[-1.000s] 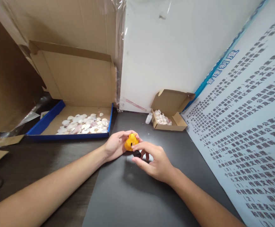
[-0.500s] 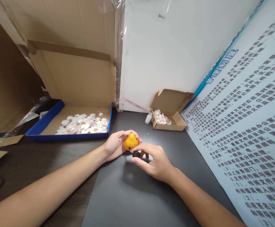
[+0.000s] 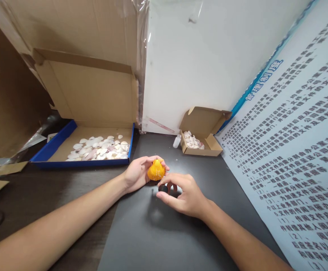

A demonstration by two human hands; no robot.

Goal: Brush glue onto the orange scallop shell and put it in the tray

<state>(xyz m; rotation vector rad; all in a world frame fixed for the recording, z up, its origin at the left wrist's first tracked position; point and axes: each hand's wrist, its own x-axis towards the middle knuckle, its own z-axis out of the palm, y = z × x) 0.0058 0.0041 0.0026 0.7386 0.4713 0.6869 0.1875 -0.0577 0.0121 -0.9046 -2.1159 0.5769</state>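
My left hand (image 3: 139, 174) cradles an orange scallop shell (image 3: 156, 170), its ribbed outer face turned towards me and the fingers curled behind it. Just below and to the right, my right hand (image 3: 185, 194) pinches a small black cap (image 3: 163, 188) between thumb and fingers. A thin dark stem seems to stick out to the left of the cap, too blurred to make out. The cap is close to the shell's lower edge, with a small gap between them. Both hands are held above a dark grey mat (image 3: 141, 233).
A blue-edged cardboard box (image 3: 80, 163) with many pale shells (image 3: 96, 148) stands open at the left. At the back right is a smaller open box (image 3: 202, 151) of shells, with a small white bottle (image 3: 177, 141) beside it. A printed board (image 3: 288, 150) leans along the right.
My right hand has drawn the black cap slightly down, away from the shell. The shell has turned a little in my left hand, and more of its ribbed face shows.
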